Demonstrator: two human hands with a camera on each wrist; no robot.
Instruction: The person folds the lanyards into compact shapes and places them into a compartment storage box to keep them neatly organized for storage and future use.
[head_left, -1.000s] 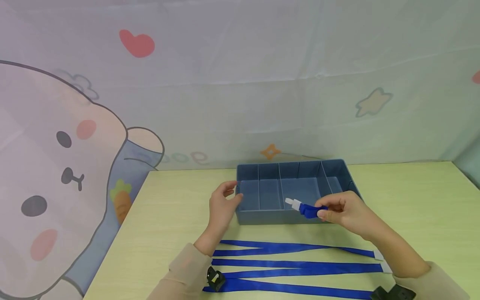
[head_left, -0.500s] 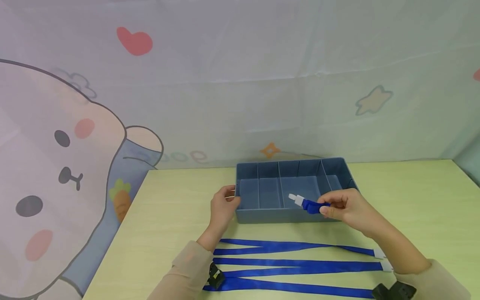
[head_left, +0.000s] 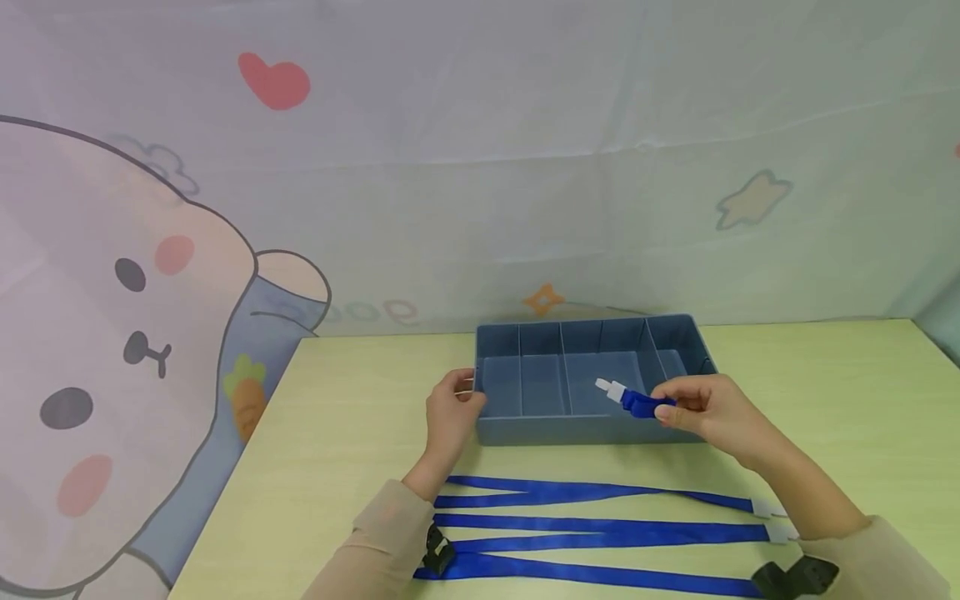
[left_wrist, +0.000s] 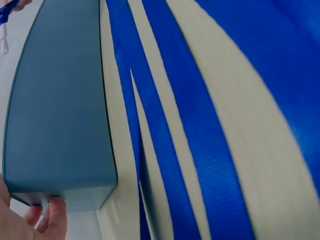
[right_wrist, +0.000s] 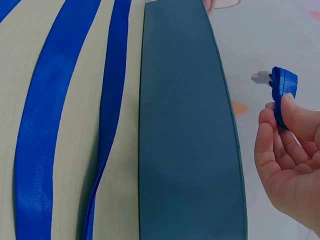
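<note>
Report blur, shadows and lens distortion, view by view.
Head: soft shadow on the table before the box. Left wrist: box edge and straps bow, likely from the lens; the nearest strap, upper right, looks soft. Right wrist: box edge bows too; a shadow runs beside the twisted strap.

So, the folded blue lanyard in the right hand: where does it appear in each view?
Head: folded blue lanyard, right of and below centre.
Left wrist: extreme top-left corner, its white clip lowest.
Right wrist: upper right, pinched by the right hand.
Shared landmark: the blue-grey box.
</note>
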